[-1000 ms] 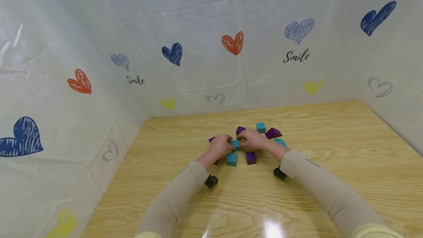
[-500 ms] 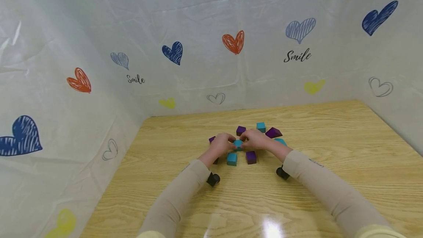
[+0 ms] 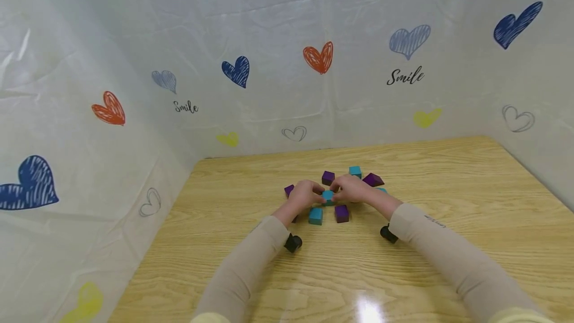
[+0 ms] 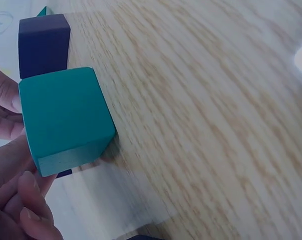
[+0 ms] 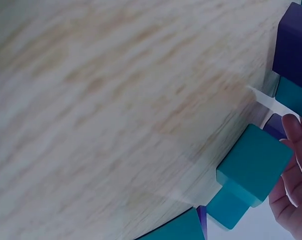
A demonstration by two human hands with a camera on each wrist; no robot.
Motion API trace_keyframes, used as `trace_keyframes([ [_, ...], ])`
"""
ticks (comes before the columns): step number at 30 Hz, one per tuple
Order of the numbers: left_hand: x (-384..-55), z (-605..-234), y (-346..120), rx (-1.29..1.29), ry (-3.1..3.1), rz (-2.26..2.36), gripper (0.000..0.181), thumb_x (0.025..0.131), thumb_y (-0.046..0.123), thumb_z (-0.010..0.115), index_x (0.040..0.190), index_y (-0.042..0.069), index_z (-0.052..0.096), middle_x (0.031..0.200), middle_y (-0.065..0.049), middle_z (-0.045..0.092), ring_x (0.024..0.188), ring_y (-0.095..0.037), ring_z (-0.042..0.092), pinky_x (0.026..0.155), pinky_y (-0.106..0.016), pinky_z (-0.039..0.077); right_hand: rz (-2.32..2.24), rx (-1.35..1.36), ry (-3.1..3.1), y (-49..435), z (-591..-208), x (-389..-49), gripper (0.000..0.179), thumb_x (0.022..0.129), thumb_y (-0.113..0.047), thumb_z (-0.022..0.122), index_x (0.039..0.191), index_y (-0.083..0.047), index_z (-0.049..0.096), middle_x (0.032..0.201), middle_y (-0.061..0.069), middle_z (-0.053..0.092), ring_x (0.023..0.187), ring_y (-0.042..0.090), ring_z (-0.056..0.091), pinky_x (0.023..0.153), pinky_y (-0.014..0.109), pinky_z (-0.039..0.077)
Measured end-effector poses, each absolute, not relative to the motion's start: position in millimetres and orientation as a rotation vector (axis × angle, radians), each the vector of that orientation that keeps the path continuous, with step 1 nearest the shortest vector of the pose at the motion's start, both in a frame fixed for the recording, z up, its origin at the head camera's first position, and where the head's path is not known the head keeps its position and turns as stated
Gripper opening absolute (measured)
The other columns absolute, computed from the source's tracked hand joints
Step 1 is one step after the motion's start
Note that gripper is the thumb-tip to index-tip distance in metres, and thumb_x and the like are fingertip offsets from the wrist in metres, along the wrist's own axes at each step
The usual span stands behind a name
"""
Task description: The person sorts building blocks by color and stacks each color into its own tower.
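Note:
Between my two hands, in the head view, is a small teal block (image 3: pixel 328 198). My left hand (image 3: pixel 303 195) pinches its left side with thumb and fingertips. From the right, my right hand (image 3: pixel 353 189) grips the same block. In front of it on the table stand a teal cube (image 3: pixel 316 216) and a purple cube (image 3: pixel 342 214). The left wrist view shows this teal cube (image 4: pixel 68 117) close up, hiding part of the fingers behind it. Another teal cube (image 5: pixel 256 162) stands near my right fingers in the right wrist view.
Behind the hands on the wooden table (image 3: pixel 242 178) are a purple cube (image 3: pixel 328 178), a teal cube (image 3: pixel 355 171) and a purple wedge (image 3: pixel 373 180). A teal wedge (image 5: pixel 176 230) lies to the right. Another purple block (image 3: pixel 289 190) sits at the left hand. A white curtain (image 3: pixel 264 108) borders the table.
Both hands have shifted slightly to the right, with the small teal block between them. The surrounding blocks keep their places on the table.

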State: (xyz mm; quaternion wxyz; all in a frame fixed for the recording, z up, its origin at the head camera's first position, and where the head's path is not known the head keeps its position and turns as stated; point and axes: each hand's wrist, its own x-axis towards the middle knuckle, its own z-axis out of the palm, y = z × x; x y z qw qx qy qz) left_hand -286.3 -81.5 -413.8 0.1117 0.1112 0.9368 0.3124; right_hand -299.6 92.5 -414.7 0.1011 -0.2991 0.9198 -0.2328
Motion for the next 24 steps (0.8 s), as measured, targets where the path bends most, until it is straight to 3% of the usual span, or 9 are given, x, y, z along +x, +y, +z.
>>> trace_keyframes([
  [21,-290,-415,-81,0.268,2.744,0.849,0.033,0.080,0.021,0.071,0.112,0.014,0.067,0.105,0.001,0.066,0.099,-0.015,0.058,0.086,-0.030,0.046,-0.423,-0.996,2.788,132,-394,-303,0.029,0.082,-0.013,0.067,0.107,0.003,0.065,0.104,0.016,0.064,0.095,0.033,0.058,0.078,0.036,0.048],
  [24,-289,-415,-81,0.274,2.738,0.855,0.034,0.080,0.021,0.071,0.113,0.014,0.067,0.105,0.001,0.066,0.099,-0.016,0.058,0.086,-0.029,0.047,-0.391,-1.019,2.764,138,-393,-302,0.031,0.080,-0.012,0.069,0.107,0.003,0.065,0.104,0.015,0.065,0.091,0.030,0.058,0.085,0.041,0.045],
])
